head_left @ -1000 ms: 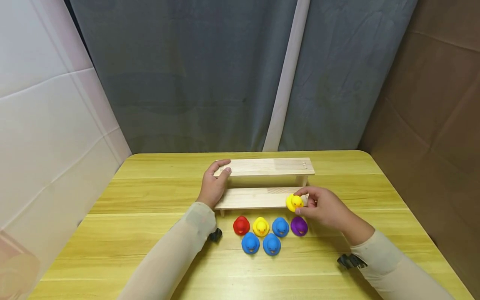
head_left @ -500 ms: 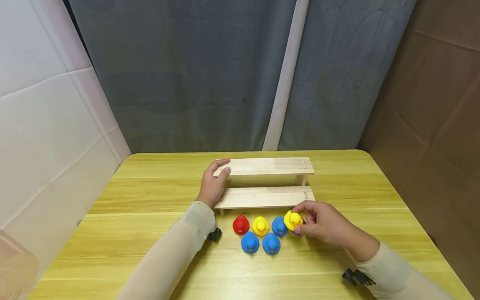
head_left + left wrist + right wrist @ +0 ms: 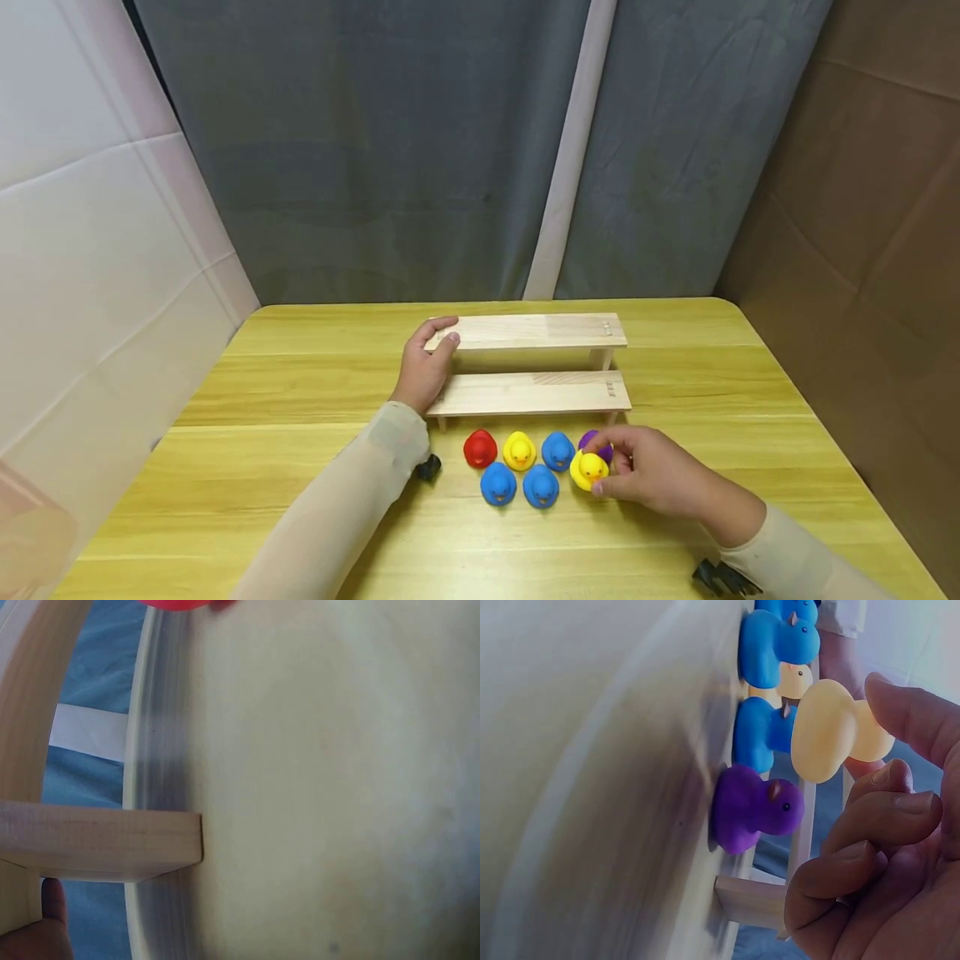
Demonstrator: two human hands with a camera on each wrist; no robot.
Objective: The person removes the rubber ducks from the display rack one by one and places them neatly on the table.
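My left hand (image 3: 425, 367) grips the left end of a two-tier wooden stand (image 3: 536, 332), thumb and forefinger astride its upper board. In the left wrist view only a bit of that hand shows, beside a stand leg (image 3: 112, 836). Between thumb and fingertips, my right hand (image 3: 660, 475) pinches a yellow rubber duck (image 3: 588, 472). The right wrist view has this duck raised off the table, with a purple duck (image 3: 739, 814) standing close by. Left of it in the head view are a red duck (image 3: 480, 448), another yellow duck (image 3: 519, 450) and a blue duck (image 3: 558, 451).
Two more blue ducks, one at left (image 3: 498, 484) and one at right (image 3: 541, 486), form a nearer row. The wooden table (image 3: 300, 367) reaches back to a grey curtain (image 3: 375, 167). A white cloth (image 3: 90, 250) hangs at left, a brown one (image 3: 862, 208) at right.
My right hand has carried the yellow duck from over the lower board's right end, past the purple duck, to the near side of it. The left hand keeps its grip on the stand.
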